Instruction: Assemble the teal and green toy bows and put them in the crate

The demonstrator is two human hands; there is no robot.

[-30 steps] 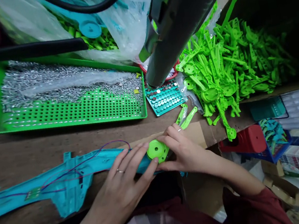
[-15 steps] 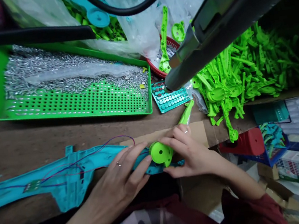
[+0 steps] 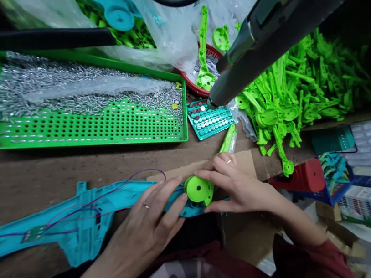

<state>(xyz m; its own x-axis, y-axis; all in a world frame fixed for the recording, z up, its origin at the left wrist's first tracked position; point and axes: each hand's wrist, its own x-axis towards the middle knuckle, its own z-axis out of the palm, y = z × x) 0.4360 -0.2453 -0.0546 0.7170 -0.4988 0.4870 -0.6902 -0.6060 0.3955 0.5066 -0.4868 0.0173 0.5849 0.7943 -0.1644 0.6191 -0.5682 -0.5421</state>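
Note:
A long light-blue plastic toy-gun half shell (image 3: 117, 197) lies along the table's front edge. Thin purple and red wires and a small circuit board (image 3: 35, 233) are in its left part. My left hand (image 3: 151, 215) is closed over the shell's right part, fingertips touching a lime-green plastic part with a round cup (image 3: 197, 189). My right hand (image 3: 239, 189) grips this green part from the right, thumb below and fingers above. The green part sits at the shell's right end; its far side is hidden under my right hand.
A green tray (image 3: 103, 143) of small screws stands behind the shell. To its right are a teal blister tray (image 3: 213, 123) of small discs, a red basket (image 3: 195, 87) and a heap of green parts (image 3: 289, 92). A dark metal tube (image 3: 251, 70) slants down overhead.
The view has shifted slightly. Both hands stay at the green part on the shell, with only slight movement in the right hand.

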